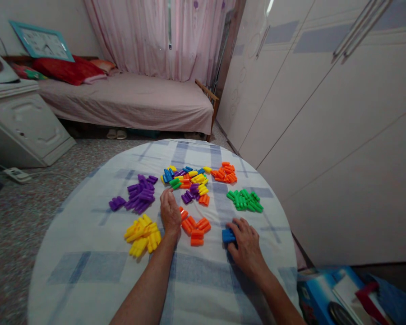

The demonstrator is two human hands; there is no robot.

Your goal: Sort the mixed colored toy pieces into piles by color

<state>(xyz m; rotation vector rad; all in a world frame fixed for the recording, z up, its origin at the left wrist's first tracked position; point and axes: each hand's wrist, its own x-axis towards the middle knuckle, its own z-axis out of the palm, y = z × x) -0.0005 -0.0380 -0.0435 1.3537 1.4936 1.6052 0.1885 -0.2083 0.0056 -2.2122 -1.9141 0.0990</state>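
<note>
- Blue short plastic tubular pieces [228,235]: at the right hand [245,243], between thumb and fingers, which close on them; part of the group is hidden by the hand.
- Left hand [171,212]: well apart from the right, fingers extended together, palm side just beside orange plastic tubular pieces [203,223], which lie between the hands. Cannot tell whether it grips any.
- Single-colour groups, judged as done: a heap of yellow plastic tubes [144,234] left of the left wrist; a heap of purple plastic tubes [142,196] left of the left hand; a heap of green plastic tubes [245,201] just beyond the right hand; a heap of orange plastic tubes [225,174] farther beyond it.
- Judged as left: a mixed-colour heap of plastic tubes [186,184] beyond the left fingertips, with blue, yellow, purple, orange and green together. Orange lies in more than one place. Estimate: past halfway.
- Beneath all: white-and-blue checked cloth [88,298] on a round table.
- Beyond both hands: pink-covered bed [131,99].
</note>
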